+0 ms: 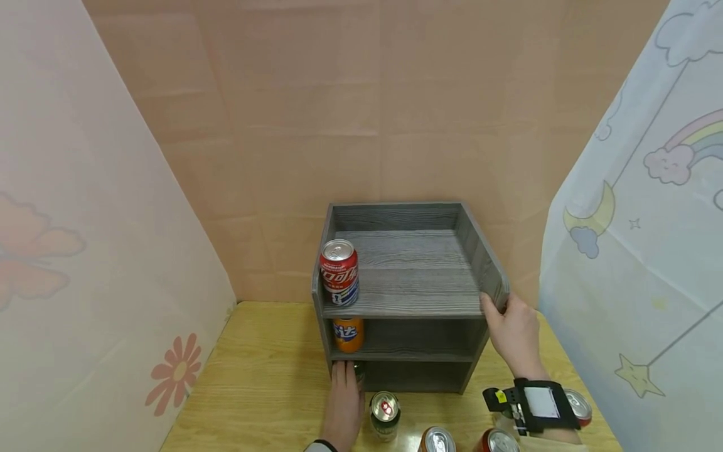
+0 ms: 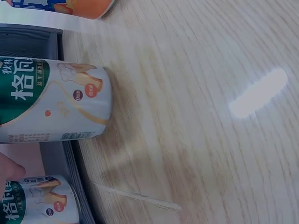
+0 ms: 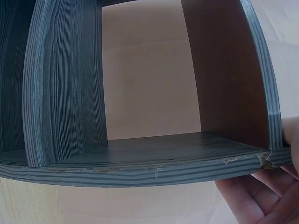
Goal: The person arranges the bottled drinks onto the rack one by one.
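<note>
Fingers of right hand (image 1: 515, 333) curl round grey wooden shelf (image 1: 418, 270), probably to steady it; left hand (image 1: 344, 398) is at green-white cylindrical can (image 2: 42, 203), grip unclear.

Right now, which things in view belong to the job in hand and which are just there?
Part of the job, seemingly:
shelf, gripped by right hand
shelved red can
shelved orange can
shelved green can, at left hand
probably loose cans

Just there:
table
wrist strap
printed curtains
backdrop
</note>
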Demonstrator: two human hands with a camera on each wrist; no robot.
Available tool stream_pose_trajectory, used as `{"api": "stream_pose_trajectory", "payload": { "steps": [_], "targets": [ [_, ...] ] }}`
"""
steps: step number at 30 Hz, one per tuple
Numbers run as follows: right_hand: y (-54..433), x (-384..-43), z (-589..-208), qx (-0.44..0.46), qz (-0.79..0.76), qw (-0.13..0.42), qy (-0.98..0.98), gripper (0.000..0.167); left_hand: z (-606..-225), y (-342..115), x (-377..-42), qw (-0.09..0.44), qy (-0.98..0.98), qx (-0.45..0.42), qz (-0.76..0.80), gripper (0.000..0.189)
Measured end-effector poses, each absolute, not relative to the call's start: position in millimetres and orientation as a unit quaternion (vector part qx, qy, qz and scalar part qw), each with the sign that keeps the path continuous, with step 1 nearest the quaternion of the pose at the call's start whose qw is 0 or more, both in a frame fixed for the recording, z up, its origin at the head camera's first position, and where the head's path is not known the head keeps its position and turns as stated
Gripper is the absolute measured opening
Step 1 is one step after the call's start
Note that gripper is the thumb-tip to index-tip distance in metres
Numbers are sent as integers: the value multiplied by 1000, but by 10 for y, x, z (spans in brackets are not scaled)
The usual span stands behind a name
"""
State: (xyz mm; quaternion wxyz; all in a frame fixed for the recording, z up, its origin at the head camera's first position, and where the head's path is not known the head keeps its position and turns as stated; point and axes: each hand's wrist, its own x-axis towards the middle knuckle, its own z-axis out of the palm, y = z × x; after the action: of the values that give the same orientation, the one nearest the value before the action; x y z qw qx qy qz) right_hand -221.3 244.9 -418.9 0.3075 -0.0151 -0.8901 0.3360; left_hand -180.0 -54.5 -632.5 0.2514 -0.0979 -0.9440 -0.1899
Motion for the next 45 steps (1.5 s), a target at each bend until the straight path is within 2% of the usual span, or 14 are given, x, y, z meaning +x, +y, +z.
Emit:
{"api": "stream_pose_trajectory", "payload": {
  "steps": [6, 14, 19, 26, 33, 38, 42, 45],
  "targets": [
    [2448, -2211, -4200, -9, 335, 310, -890, 40, -6325, -610, -1740, 252, -946, -149, -139, 78],
    [2452, -2211, -4209, -4, 334, 317, -888, 41, -6303, -705, -1760, 208, -954, -175, -127, 78],
    [2452, -2216, -4208, -7, 331, 315, -890, 42, -6285, -703, -1794, 223, -951, -186, -108, 75],
    [2464, -2204, -4191, -13, 331, 315, -889, 43, -6313, -676, -1910, 280, -933, -211, -76, 41],
    [2452, -2211, -4192, -10, 333, 314, -889, 41, -6355, -720, -1957, 279, -934, -214, -57, 46],
    [2448, -2206, -4187, -10, 335, 315, -888, 41, -6328, -723, -1953, 283, -932, -219, -51, 27],
    [2445, -2206, -4192, -10, 334, 311, -890, 40, -6303, -700, -1931, 273, -938, -212, -36, 48],
    [2458, -2202, -4191, -11, 330, 312, -891, 40, -6279, -681, -1909, 243, -948, -205, -16, 40]
  ]
}}
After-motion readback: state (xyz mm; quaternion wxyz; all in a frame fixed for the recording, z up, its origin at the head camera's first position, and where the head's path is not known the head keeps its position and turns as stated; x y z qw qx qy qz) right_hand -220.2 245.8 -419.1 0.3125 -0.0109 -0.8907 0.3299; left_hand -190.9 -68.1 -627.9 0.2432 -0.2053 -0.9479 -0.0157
